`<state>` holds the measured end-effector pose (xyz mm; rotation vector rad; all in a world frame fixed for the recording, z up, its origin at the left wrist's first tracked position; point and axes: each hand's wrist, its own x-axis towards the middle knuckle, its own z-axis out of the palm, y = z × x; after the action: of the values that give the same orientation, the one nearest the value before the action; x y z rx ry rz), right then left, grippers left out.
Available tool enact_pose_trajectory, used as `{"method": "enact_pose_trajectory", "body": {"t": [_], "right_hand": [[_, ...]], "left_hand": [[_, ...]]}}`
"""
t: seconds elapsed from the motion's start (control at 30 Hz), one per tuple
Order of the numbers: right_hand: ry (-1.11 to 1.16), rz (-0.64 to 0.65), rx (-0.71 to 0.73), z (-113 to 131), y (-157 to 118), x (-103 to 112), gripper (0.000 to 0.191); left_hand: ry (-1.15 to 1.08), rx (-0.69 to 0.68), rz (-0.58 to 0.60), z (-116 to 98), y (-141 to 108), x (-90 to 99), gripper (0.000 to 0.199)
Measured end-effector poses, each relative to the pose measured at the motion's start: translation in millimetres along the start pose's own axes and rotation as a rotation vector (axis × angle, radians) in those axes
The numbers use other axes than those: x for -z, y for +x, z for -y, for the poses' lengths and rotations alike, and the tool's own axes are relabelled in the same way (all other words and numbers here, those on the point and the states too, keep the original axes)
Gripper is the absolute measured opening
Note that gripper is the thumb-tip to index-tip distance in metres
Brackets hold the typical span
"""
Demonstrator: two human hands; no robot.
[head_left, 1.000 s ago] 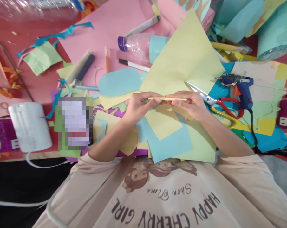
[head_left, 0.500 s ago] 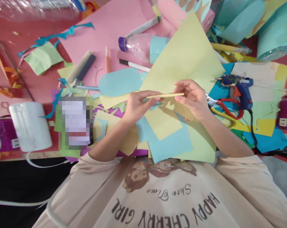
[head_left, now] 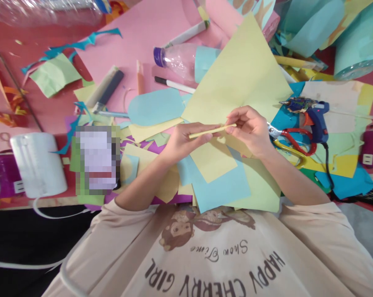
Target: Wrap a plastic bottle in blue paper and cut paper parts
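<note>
A thin pale-yellow paper strip, possibly folded or rolled [head_left: 219, 130], spans the gap between my two hands. My left hand [head_left: 184, 142] grips it between thumb and fingers along its left part. At its right end, the thumb and fingertips of my right hand [head_left: 249, 128] pinch it. Beneath the hands lie a yellow paper piece [head_left: 214, 161] and a light-blue sheet [head_left: 223, 190]. A large pale-green sheet [head_left: 238, 70] is spread just beyond them.
Right of my right hand are red-handled scissors [head_left: 300, 138] and a blue glue gun [head_left: 318, 121]. A plastic bottle [head_left: 178, 60], a marker [head_left: 177, 85] and a blue paper cutout [head_left: 157, 106] lie ahead. To the left are a phone [head_left: 98, 161] and a white device [head_left: 39, 165].
My right hand has closed onto the right end of the yellow paper strip. The strip has turned slightly, and my left fingers have stretched further along it.
</note>
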<state>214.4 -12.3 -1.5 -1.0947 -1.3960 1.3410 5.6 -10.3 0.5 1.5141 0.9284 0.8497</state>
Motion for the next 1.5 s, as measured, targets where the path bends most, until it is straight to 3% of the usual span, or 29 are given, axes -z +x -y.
{"method": "enact_pose_trajectory", "body": {"t": [0.13,0.33,0.53,0.73,0.97,1.13,1.33,1.5], "right_hand": [[-0.043,0.004,-0.016,-0.4,-1.0,1.1,0.034],[-0.066,-0.006,-0.019,0.8,-1.2,1.4,0.035],[-0.016,0.019,0.016,-1.3,-1.3,2.3,0.029],[0.01,0.014,0.005,-2.6,-1.6,0.8,0.027],[-0.039,-0.065,0.01,-3.9,-0.2,0.6,0.029],[-0.014,-0.059,0.014,-3.7,-0.3,0.6,0.024],[-0.112,-0.002,-0.003,-0.2,1.1,1.3,0.015],[-0.094,-0.071,0.027,-0.7,1.3,0.8,0.012]], "left_hand": [[0.031,-0.074,0.029,0.3,1.5,0.0,0.028],[0.056,-0.073,0.017,2.6,1.1,0.0,0.03],[0.005,-0.142,0.066,4.7,-0.6,-0.4,0.029],[-0.061,-0.074,0.109,6.5,2.3,0.2,0.031],[-0.148,0.068,-0.053,4.2,0.8,0.5,0.051],[-0.105,0.065,-0.173,6.9,0.6,0.0,0.049],[-0.103,0.066,-0.206,7.9,0.8,0.6,0.052],[-0.149,0.035,-0.184,8.9,2.4,2.2,0.051]]}}
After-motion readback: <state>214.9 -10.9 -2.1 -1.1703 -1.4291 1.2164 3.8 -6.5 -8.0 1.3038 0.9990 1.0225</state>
